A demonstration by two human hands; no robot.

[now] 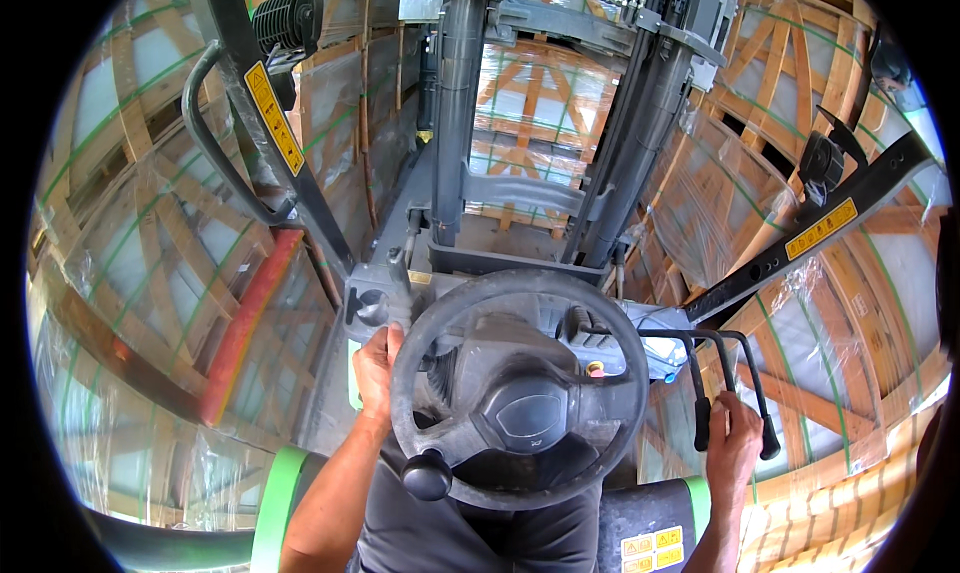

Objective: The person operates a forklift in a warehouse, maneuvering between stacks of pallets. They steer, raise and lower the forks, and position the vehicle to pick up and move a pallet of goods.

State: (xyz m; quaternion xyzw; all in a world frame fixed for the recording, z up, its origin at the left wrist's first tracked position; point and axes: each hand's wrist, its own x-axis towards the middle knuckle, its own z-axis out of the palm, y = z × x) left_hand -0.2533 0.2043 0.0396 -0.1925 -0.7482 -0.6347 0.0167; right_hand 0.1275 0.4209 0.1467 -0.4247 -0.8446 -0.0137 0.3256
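I sit at the controls of a forklift, behind a worn dark grey steering wheel (518, 285) with a black spinner knob (427, 475) at its lower left. My left hand (376, 371) is closed beside the wheel's left rim, just below an upright grey lever (399, 285). Its fingertips are partly hidden, so I cannot tell whether they grip the rim or the lever. On the right, several bent black control levers (755, 378) end in dark grips. My right hand (734, 433) wraps round the middle one, its grip covered by the fingers.
Ahead rises the forklift mast (458, 113), with wooden crates (535, 98) beyond it. Film-wrapped crates with green straps (160, 233) stand close on the left, and more crates (800, 323) on the right. A red-orange beam (250, 328) lies left of the cab. Black cab posts (800, 228) flank the controls.
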